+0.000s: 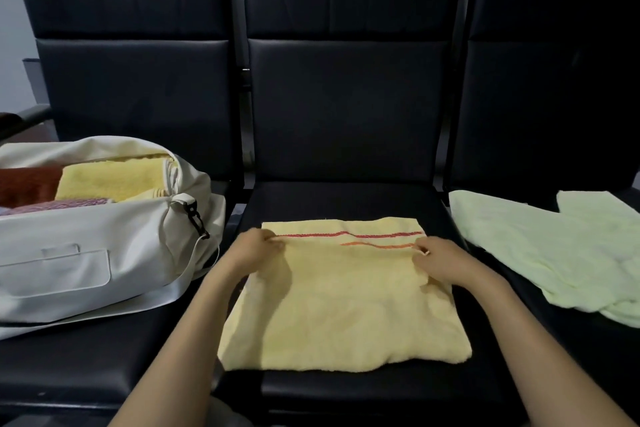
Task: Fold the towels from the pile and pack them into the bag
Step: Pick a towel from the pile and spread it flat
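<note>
Yellow striped towel (346,305) folded flat on middle black seat (346,199), left hand (258,250) and right hand (441,262) each pinching its upper layer's far edge, fingers (277,243) curled, open white duffel bag (86,253) holding folded towels (110,180) at left, pale green towel (554,253) at right

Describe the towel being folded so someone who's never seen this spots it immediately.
Find the row of black seats; on the middle one lies a yellow towel, its far edge pinched by the left hand and right hand. The green towel on the right seat is plain, the packed towels sit inside the white bag; this one has red and orange stripes.
</note>
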Available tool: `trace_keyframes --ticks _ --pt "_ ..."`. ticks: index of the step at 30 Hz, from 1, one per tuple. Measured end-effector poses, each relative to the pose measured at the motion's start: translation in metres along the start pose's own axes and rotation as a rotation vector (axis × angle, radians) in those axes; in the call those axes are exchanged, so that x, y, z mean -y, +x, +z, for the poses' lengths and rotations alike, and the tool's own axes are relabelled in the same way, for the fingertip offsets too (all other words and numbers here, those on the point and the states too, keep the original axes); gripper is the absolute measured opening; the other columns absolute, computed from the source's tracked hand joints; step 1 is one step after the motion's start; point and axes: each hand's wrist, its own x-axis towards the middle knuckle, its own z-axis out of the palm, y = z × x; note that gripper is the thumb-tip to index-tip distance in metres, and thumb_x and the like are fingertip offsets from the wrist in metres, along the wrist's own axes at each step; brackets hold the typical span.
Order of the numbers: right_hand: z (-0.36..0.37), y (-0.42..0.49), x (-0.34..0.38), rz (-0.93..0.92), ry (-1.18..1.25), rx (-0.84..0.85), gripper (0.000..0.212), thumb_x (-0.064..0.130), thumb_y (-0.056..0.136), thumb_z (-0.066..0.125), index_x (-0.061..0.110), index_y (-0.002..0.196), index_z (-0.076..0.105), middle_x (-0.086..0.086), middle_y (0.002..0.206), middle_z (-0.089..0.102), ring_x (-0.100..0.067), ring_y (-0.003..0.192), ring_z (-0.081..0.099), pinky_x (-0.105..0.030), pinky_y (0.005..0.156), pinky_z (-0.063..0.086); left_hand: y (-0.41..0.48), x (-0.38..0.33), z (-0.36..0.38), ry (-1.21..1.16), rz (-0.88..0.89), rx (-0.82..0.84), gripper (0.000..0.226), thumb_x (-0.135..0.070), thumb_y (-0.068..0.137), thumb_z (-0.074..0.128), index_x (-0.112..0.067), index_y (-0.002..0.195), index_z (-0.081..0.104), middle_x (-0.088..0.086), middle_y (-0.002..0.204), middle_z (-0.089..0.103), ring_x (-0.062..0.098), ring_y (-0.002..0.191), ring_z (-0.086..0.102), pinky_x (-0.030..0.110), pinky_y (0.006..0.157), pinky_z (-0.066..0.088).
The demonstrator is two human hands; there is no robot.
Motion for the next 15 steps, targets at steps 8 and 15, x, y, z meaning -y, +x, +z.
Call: trace_keyframes --ticks 8,15 --pt "-0.049 0.034 0.003 -0.015 0.507 -0.337 0.008 0.023 0.093 0.058 0.020 0.095 0.065 0.000 0.098 0.065 -0.019 0.093 0.062 -0.036 0.081 0.051 0.030 -0.017 -0.030 -0.567 -0.009 -0.201 0.024 -0.029 0.093 0.060 -0.010 0.107 0.064 0.008 0.097 0.067 0.023 0.089 0.062 0.037 0.079 0.050" --pt "0.000 0.093 -0.015 0.148 0.303 -0.340 0.012 0.015 0.092 0.056 0.011 0.102 0.062 -0.009 0.107 0.065 -0.020 0.088 0.056 -0.028 0.072 0.042 0.080 0.014 0.024 -0.149 -0.140 -0.198 0.025 -0.019 0.097 0.051 0.000 0.110 0.058 0.019 0.109 0.064 0.033 0.097 0.059 0.032 0.068 0.039"
